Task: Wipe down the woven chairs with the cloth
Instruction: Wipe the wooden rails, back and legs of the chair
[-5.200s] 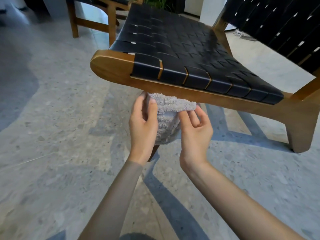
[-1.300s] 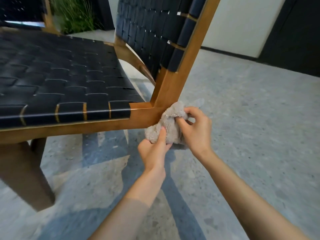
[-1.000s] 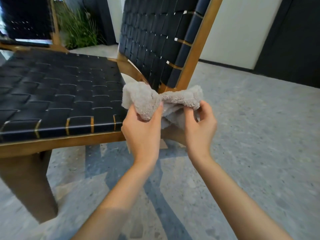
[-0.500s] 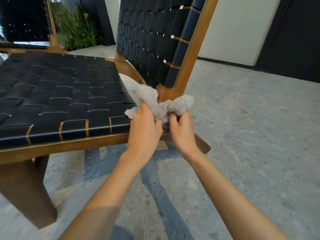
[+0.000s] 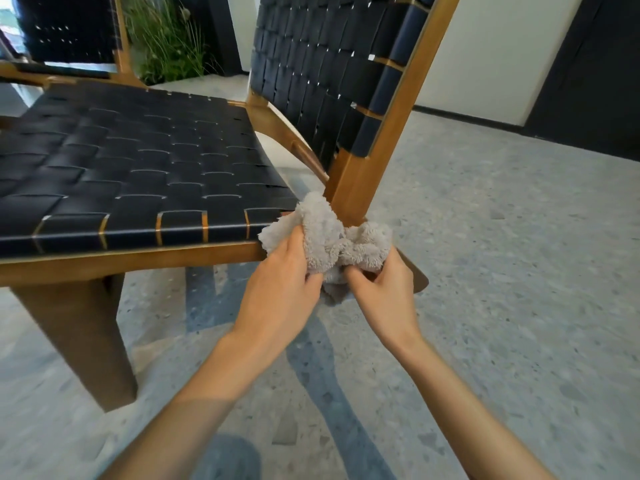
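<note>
A low wooden chair (image 5: 145, 261) with a black woven seat and back fills the left and top of the head view. A bunched grey fluffy cloth (image 5: 329, 237) is pressed against the joint where the wooden back post meets the seat rail. My left hand (image 5: 282, 289) grips the cloth's left part, and my right hand (image 5: 384, 289) grips its right part, fingers curled into the fabric. Both hands sit just below the seat's near right corner.
A second woven chair (image 5: 69, 32) stands at the far left, with a green plant (image 5: 166, 39) behind. The chair's front leg (image 5: 86, 341) is at the lower left. Speckled stone floor (image 5: 502, 271) spreads to the right, bounded by a white wall and dark panel.
The cloth has come down from above the seat corner to the base of the back post. Both hands have closed in and bunched it against the wood.
</note>
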